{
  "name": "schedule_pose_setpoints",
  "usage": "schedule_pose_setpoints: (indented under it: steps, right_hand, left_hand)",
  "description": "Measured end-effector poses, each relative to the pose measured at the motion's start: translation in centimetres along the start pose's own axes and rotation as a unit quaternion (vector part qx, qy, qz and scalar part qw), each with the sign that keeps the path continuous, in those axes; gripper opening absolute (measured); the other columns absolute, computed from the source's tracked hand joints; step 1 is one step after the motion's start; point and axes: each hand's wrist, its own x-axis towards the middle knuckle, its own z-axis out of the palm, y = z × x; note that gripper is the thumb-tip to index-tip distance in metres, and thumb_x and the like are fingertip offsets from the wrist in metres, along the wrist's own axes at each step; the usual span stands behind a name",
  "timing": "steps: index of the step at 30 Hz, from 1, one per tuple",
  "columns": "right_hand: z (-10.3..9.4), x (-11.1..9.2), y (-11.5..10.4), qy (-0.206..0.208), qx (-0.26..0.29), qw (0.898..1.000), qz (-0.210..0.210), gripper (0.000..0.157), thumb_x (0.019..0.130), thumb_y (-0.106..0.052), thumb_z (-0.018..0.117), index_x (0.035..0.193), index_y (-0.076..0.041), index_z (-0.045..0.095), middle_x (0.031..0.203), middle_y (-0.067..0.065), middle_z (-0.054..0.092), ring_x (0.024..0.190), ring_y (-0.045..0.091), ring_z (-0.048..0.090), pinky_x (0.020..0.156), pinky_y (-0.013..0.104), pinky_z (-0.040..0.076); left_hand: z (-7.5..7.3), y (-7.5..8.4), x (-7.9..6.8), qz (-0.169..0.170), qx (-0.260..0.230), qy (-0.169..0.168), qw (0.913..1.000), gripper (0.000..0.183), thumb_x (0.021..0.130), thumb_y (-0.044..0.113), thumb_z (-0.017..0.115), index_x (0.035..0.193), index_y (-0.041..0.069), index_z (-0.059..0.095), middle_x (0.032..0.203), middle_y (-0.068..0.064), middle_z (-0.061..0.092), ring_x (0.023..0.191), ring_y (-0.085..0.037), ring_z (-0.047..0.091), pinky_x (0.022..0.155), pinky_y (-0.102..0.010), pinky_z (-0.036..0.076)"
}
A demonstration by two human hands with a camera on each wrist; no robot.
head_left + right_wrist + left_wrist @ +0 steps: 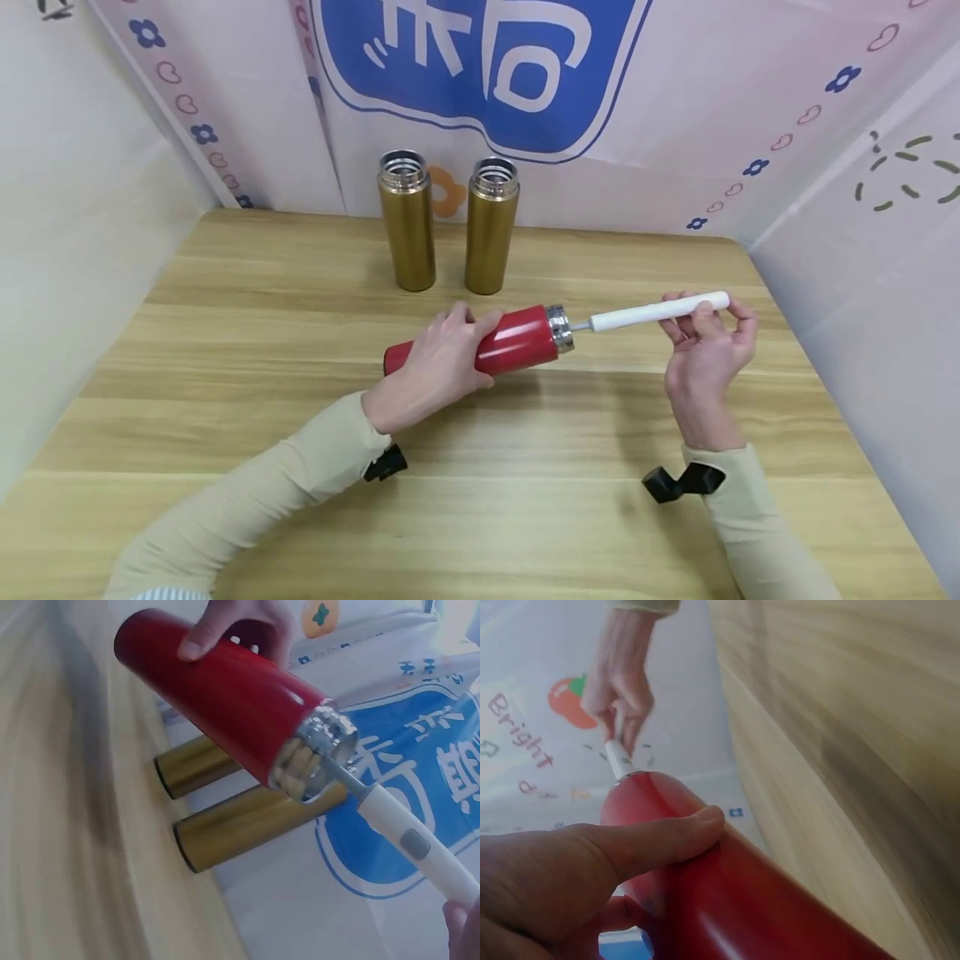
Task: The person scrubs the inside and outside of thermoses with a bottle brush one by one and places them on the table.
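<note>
A red metal flask point(525, 337) lies nearly level and slightly raised at its open, silver-rimmed mouth point(315, 754). My left hand point(442, 358) grips the flask's body, thumb on one side and fingers round the other. In my right hand point(705, 354) is a white-handled tool point(637, 315), pinched near its far end between thumb and fingers. Its thin grey shaft point(345, 778) runs into the flask's mouth, and the tool's head is hidden inside. On the handle, the right wrist view shows a grey oval patch point(415, 844).
Two gold flasks without lids, a left one point(408, 233) and a right one point(491, 237), stand upright behind the red flask. Beneath is a wooden table point(480, 517), with a printed cloth backdrop point(262, 125) along its far edge and pale walls at the sides.
</note>
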Motion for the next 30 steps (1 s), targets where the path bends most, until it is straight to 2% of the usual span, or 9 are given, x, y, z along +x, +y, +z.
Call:
schedule_pose_setpoints:
  steps: [3,8,16,24,30]
  right_hand:
    - [-0.1,0.9,-1.0,0.01,0.006,1.0,0.007,0.015,0.091,0.01,0.049,0.1,-0.002,0.044,0.073,0.02,0.064,0.063,0.031,0.07,0.056,0.036,0.058]
    - [-0.2,2.0,-2.1,0.037,0.019,0.999,0.008,0.013,0.09,0.01,0.049,0.096,-0.001,0.045,0.07,0.022,0.065,0.06,0.032,0.069,0.053,0.037,0.057]
    - [-0.3,2.7,-3.1,0.056,0.041,0.997,0.023,0.013,0.091,0.008,0.051,0.097,-0.003,0.048,0.074,0.022,0.064,0.061,0.035,0.068,0.052,0.04,0.057]
    - [0.2,1.8,-1.9,0.074,0.026,0.997,0.029,0.014,0.093,0.004,0.049,0.099,-0.007,0.043,0.08,0.02,0.061,0.062,0.032,0.069,0.056,0.04,0.058]
    - [0.6,-0.1,0.2,0.03,-0.003,0.999,0.014,0.016,0.092,0.008,0.047,0.1,-0.004,0.042,0.076,0.018,0.062,0.063,0.03,0.069,0.06,0.039,0.058]
  left_hand:
    - [-0.3,-0.2,-0.1,0.009,-0.008,0.0,0.9999,0.079,0.068,0.024,0.085,0.137,0.021,0.049,0.113,-0.016,0.054,0.101,-0.033,0.057,0.081,-0.048,0.054]
    - [-0.6,-0.2,-0.1,0.003,-0.009,-0.008,0.9999,0.081,0.068,0.026,0.085,0.139,0.021,0.048,0.116,-0.016,0.053,0.103,-0.032,0.056,0.083,-0.048,0.054]
    - [-0.6,-0.3,0.0,0.012,-0.007,-0.003,0.9999,0.081,0.067,0.026,0.086,0.139,0.021,0.048,0.115,-0.016,0.054,0.102,-0.032,0.056,0.082,-0.048,0.055]
    - [-0.6,-0.3,0.5,0.009,-0.013,0.02,0.9997,0.084,0.066,0.027,0.087,0.139,0.018,0.048,0.117,-0.016,0.055,0.101,-0.034,0.057,0.083,-0.049,0.054]
    - [-0.2,0.2,0.6,0.013,-0.007,0.02,0.9997,0.082,0.066,0.027,0.087,0.138,0.021,0.049,0.116,-0.016,0.055,0.101,-0.034,0.057,0.083,-0.049,0.054]
